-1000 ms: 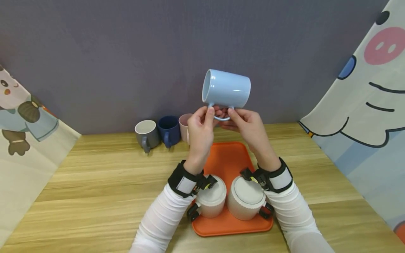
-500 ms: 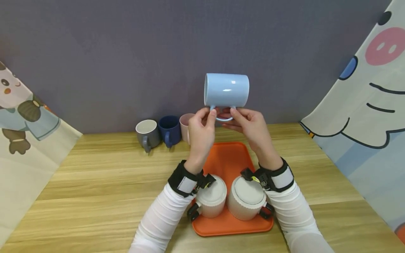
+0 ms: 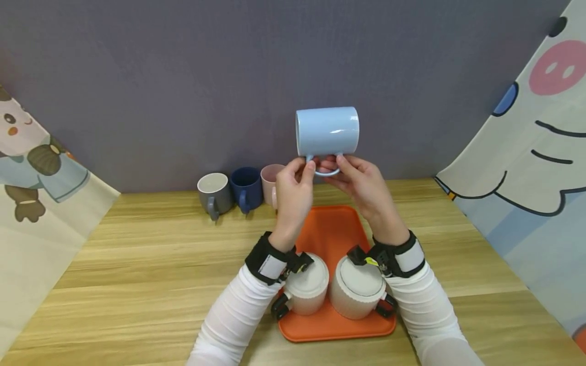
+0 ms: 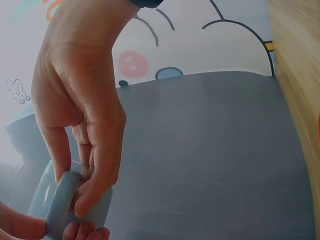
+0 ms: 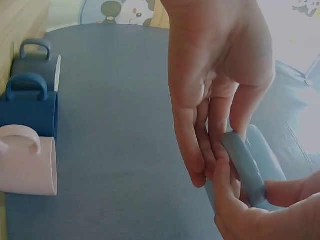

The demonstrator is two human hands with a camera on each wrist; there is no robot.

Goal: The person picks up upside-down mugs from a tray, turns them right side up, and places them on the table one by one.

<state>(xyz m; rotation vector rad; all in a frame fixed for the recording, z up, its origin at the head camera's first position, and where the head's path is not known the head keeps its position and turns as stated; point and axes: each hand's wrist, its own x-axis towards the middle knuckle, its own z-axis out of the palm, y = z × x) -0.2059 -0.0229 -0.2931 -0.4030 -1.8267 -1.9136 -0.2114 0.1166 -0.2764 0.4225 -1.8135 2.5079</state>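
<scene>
A light blue mug (image 3: 327, 131) is held up in front of the grey wall, lying on its side with its mouth to the left and its handle down. My left hand (image 3: 294, 195) pinches the handle (image 4: 61, 202) near the mouth end, thumb on the near side. The right hand (image 3: 366, 195) pinches the same handle near the base end; its other fingers reach behind. In the right wrist view, both hands' fingers meet around the handle (image 5: 245, 167).
An orange tray (image 3: 327, 229) below the hands bears two upturned white mugs (image 3: 305, 284) with black handles, partly under the wrists. A grey mug (image 3: 214, 195), a navy mug (image 3: 247, 188) and a pink mug (image 3: 270, 180) line the wall at back left.
The blue mug has turned from a tilt to nearly level, its mouth end dropping a little. Both hands have kept their hold on the handle and shifted slightly.
</scene>
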